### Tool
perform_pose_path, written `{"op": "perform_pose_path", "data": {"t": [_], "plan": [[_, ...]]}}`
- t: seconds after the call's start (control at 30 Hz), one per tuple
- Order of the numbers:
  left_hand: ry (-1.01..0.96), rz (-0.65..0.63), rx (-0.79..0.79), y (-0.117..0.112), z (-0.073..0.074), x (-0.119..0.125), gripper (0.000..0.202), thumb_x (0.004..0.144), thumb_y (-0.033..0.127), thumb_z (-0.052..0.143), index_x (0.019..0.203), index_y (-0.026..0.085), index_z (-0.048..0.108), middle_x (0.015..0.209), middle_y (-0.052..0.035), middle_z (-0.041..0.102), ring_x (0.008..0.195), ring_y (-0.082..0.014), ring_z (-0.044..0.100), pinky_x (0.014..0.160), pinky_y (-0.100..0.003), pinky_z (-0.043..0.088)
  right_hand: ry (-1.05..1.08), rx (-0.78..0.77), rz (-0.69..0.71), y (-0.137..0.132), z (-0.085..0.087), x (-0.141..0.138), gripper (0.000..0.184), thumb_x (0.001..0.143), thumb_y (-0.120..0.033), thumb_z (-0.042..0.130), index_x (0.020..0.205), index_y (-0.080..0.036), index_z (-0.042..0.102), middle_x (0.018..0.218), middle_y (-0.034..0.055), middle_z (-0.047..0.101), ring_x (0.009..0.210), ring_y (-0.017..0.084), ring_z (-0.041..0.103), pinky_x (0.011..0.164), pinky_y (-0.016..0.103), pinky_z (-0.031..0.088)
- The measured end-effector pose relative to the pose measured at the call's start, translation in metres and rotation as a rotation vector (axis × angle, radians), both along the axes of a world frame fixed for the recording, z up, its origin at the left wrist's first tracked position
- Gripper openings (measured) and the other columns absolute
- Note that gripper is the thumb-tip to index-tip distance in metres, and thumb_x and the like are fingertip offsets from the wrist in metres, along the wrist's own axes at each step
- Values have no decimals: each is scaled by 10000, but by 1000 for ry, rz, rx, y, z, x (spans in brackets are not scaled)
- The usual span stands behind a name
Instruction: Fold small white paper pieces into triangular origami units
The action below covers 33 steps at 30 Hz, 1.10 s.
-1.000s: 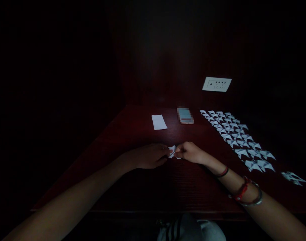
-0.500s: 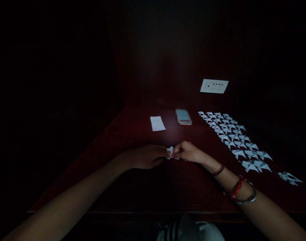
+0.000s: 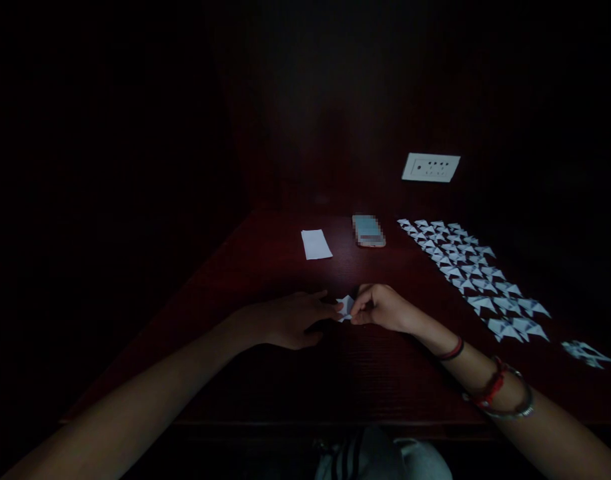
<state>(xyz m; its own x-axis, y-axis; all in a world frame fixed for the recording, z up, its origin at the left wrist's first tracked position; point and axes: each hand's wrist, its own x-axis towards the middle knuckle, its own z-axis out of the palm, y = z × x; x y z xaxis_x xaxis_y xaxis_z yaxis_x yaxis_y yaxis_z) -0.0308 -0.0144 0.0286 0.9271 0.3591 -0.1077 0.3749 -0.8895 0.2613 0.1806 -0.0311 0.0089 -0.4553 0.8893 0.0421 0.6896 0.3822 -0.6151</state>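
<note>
A small folded paper piece (image 3: 344, 307), white with pointed corners, lies on the dark red table between my hands. My left hand (image 3: 291, 320) is flat with its fingers spread, and a fingertip touches the paper's left side. On the other side, my right hand (image 3: 384, 307) pinches the paper's right edge between thumb and fingers. Those fingers cover part of the paper. Rows of white folded paper figures (image 3: 473, 270) with pointed tips, like origami cranes, stretch along the table to the right.
Beyond my hands lies a stack of white paper (image 3: 316, 245), with a blurred-out phone (image 3: 368, 231) to its right. One separate paper figure (image 3: 586, 354) sits near the right edge. A white socket panel (image 3: 430, 167) is on the back wall. The surroundings are very dark.
My left fingers have spread apart more, the thumb moving away from the paper. My right hand has shifted slightly right, still pinching the paper. The whole view has moved a little.
</note>
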Motion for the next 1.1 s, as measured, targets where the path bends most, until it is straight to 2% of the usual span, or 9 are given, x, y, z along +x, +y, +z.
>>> {"op": "perform_pose_path", "data": {"t": [0.2,0.37,0.53,0.63,0.73,0.9,1.03,1.1], "plan": [[37,39,8,-7,6,-2,506,753,239,462,1228,254,290,1308,-2,272,1212,-270,145,952,-426,214,-7,111,37,-7,1,-2,113,655,-161,566,729,-194,644,739,2,538,647,83,493,578,191,369],[28,37,12,-11,10,-1,493,761,239,449,1227,240,290,1299,-13,291,1209,-249,170,954,-401,217,-29,126,59,-11,6,-4,107,674,-150,539,731,-182,623,692,-6,513,604,75,474,557,187,361],[34,34,26,-11,8,1,509,765,252,444,1241,241,265,1311,-15,265,1211,-261,152,957,-426,194,-70,166,63,-12,7,-5,103,686,-134,524,720,-177,611,717,5,531,634,87,488,585,202,363],[24,19,60,-10,5,2,498,774,261,437,1241,240,265,1303,-11,284,1203,-246,188,970,-415,174,-76,181,55,-12,3,-5,108,695,-129,510,719,-177,604,743,13,554,666,99,507,628,218,369],[8,9,94,-11,3,3,505,776,257,441,1245,238,255,1295,-5,299,1196,-231,210,973,-403,176,-45,138,32,-11,-1,-5,106,692,-125,501,717,-165,596,758,21,575,680,104,522,633,214,375],[-57,-9,184,-11,2,6,446,765,238,469,1194,229,345,1279,-4,325,1201,-216,193,971,-374,189,-18,-60,-12,-5,-2,-4,119,680,-166,497,708,-147,611,699,14,608,630,104,535,571,204,378],[-106,-40,170,-11,2,10,350,768,201,463,1116,201,433,1180,-25,433,1078,-167,383,936,-299,259,-4,-128,13,1,-6,-1,170,665,-139,475,738,-145,628,708,14,623,648,107,545,574,200,380],[-114,-39,156,-11,2,11,326,775,195,450,1101,197,445,1132,-25,468,1036,-157,416,921,-281,279,-9,-120,26,2,-7,1,173,669,-144,465,732,-143,626,708,18,624,652,108,545,576,201,378]]}}
